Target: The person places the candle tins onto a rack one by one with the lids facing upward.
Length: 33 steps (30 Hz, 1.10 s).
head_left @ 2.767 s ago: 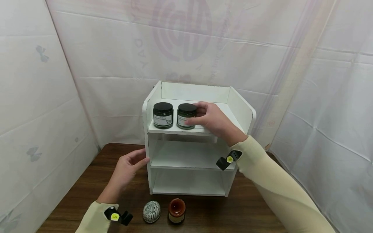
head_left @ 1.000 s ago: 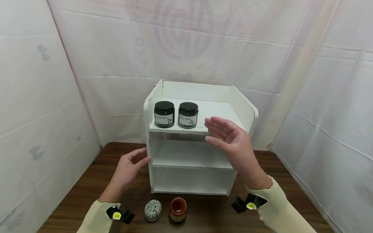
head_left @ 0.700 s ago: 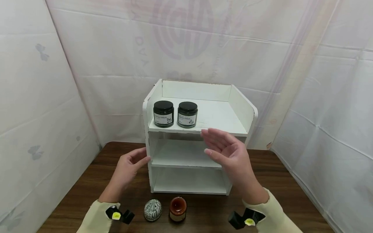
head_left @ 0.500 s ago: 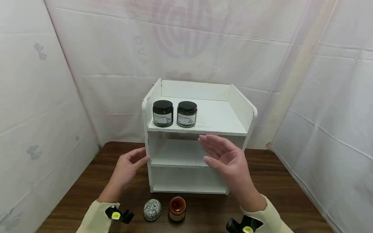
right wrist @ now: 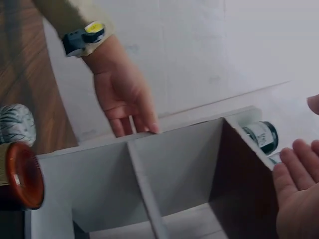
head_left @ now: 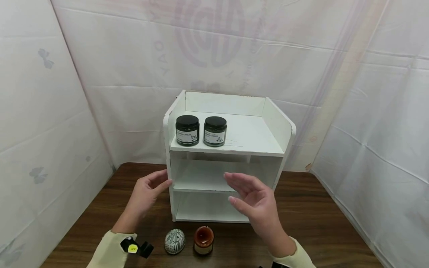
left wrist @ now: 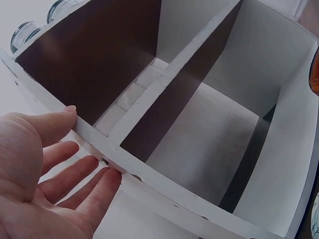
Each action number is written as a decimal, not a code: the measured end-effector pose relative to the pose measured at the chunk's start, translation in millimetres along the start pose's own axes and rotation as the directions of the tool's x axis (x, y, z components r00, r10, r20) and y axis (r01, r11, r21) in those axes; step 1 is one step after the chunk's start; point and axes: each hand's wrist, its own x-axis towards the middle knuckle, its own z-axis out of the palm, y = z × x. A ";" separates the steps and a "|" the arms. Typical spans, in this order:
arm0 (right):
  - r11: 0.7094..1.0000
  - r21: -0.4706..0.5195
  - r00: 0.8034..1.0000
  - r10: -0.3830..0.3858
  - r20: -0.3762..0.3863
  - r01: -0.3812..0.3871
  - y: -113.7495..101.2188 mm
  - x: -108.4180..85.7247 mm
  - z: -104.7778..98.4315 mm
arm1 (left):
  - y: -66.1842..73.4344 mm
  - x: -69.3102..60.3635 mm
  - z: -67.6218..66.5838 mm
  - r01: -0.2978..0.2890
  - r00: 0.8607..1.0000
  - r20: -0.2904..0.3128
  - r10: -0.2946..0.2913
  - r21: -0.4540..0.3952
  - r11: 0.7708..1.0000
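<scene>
A white three-level shelf unit [head_left: 226, 153] stands on the table, two dark green lidded jars [head_left: 187, 130] [head_left: 215, 131] side by side at the front left of its top. My left hand [head_left: 143, 196] touches the unit's left side panel; in the left wrist view the thumb of this hand [left wrist: 55, 174] lies on the panel's front edge and its fingers rest on the outer face. My right hand [head_left: 257, 208] is in front of the lower shelves, fingers extended, thumb apart, holding nothing. Near the table's front are an amber jar [head_left: 203, 241] and a black-and-white patterned rounded object [head_left: 175, 241].
The dark wooden table [head_left: 318, 223] extends to both sides of the unit. Pale fabric walls [head_left: 127, 74] enclose it at the back, left and right. The unit's middle shelf [head_left: 201, 176] and its bottom level sit behind my right hand.
My right hand has let go of the right-hand green jar, come away from the top and moved down and toward me. The left hand has stayed against the side panel.
</scene>
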 end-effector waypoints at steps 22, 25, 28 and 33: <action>0.988 0.066 0.989 -0.142 0.035 0.140 60.1 -44.4 15.3 | -0.2 -0.3 -0.2 0.000 1.000 -0.008 0.001 0.041 0.999; 0.990 0.075 0.992 -0.122 0.039 0.119 65.7 -49.0 15.6 | 0.3 -0.4 -0.2 0.008 1.000 -0.008 -0.008 0.039 0.999; 0.993 0.072 0.994 -0.099 0.049 0.095 71.0 -54.6 15.2 | 1.1 -0.7 0.1 0.014 1.000 -0.010 -0.013 0.037 0.999; 0.998 0.047 0.997 -0.051 0.062 0.048 79.6 -65.6 13.3 | 1.5 -1.4 0.8 0.009 1.000 -0.013 -0.008 0.033 0.999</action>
